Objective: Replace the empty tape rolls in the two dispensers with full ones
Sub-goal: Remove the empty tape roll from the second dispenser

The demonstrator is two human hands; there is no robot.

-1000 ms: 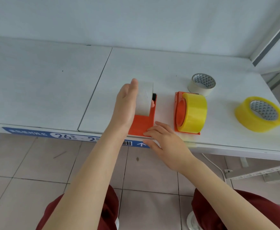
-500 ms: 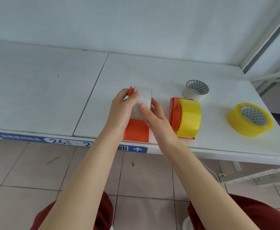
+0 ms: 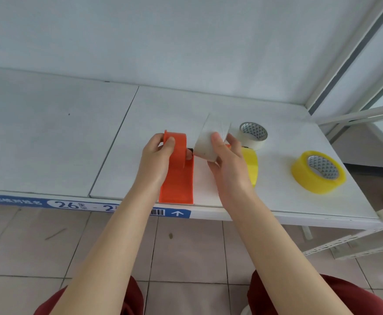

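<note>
Between hands [image 3: 156, 160], empty roll [image 3: 208, 142] off dispenser [image 3: 177, 169]

"26 - 2" on shelf-edge label [image 3: 72, 204]

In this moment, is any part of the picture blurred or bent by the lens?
Head view: the white empty roll in the right hand is motion-blurred; the orange dispenser and the loose yellow roll look sharp; the wide-angle lens bends the shelf edge.

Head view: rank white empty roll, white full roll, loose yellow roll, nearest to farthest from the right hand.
From the right hand:
1. White empty roll: held in its fingers.
2. White full roll: flat on the shelf, just behind and right.
3. Loose yellow roll: far right of the shelf.
</note>
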